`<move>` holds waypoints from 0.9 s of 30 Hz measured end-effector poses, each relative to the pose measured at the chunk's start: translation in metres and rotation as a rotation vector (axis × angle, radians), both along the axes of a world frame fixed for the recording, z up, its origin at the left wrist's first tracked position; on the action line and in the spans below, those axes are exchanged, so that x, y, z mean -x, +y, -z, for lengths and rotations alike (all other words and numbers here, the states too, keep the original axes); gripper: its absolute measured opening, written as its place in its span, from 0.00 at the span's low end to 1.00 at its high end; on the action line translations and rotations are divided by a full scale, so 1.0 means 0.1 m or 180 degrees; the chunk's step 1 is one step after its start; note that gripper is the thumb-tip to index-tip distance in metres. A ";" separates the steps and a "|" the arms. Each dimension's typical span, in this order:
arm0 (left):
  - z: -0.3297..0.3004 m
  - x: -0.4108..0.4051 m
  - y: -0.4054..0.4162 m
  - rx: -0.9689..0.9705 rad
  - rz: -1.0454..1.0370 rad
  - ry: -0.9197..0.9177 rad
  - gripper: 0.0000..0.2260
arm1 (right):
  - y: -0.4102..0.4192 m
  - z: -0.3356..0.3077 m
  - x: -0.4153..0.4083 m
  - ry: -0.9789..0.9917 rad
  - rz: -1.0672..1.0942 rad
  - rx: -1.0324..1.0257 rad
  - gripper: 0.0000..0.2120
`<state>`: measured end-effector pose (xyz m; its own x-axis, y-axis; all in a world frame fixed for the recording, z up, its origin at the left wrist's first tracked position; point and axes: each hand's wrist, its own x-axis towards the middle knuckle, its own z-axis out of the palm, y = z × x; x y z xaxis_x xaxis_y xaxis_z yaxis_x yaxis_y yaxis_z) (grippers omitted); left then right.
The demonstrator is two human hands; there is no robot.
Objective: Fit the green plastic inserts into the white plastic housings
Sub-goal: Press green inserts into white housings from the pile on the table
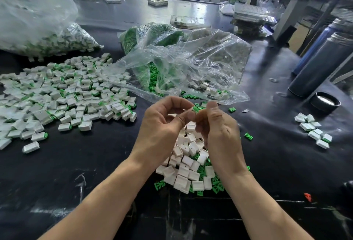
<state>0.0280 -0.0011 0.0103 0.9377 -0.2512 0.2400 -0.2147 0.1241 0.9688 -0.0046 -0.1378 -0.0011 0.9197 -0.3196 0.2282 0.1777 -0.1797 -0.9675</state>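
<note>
Pinching a green insert (195, 109) between left hand (162, 123) and right hand (219, 127) fingertips at frame centre, housing hidden if held; next: seat it in a white housing from the pile (186, 171) at 6 o'clock.

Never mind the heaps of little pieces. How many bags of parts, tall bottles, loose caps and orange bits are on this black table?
Bags of parts: 3
Tall bottles: 2
Loose caps: 1
Orange bits: 1
Total: 7
</note>
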 end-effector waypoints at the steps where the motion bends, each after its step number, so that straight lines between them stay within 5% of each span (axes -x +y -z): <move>1: 0.00 -0.01 0.01 -0.0077 -0.0056 -0.0063 0.03 | -0.02 -0.01 0.00 -0.0081 -0.0015 0.0004 0.21; 7: 0.00 0.00 0.03 -0.0406 -0.0375 -0.0337 0.05 | -0.03 -0.04 0.03 -0.0405 -0.0128 0.0439 0.03; 19: 0.04 -0.01 0.07 -0.1431 -0.0773 -0.1230 0.08 | -0.02 -0.01 0.03 -0.0250 -0.0062 0.0314 0.06; 27: 0.03 -0.04 0.13 -0.2077 -0.1008 -0.1330 0.08 | -0.07 0.04 0.00 -0.0078 0.0162 0.0365 0.07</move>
<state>0.0324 0.0119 0.0073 0.8535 -0.1998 0.4813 -0.5024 -0.5607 0.6582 -0.0042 -0.1443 -0.0053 0.8966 -0.3361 0.2882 0.1889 -0.2983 -0.9356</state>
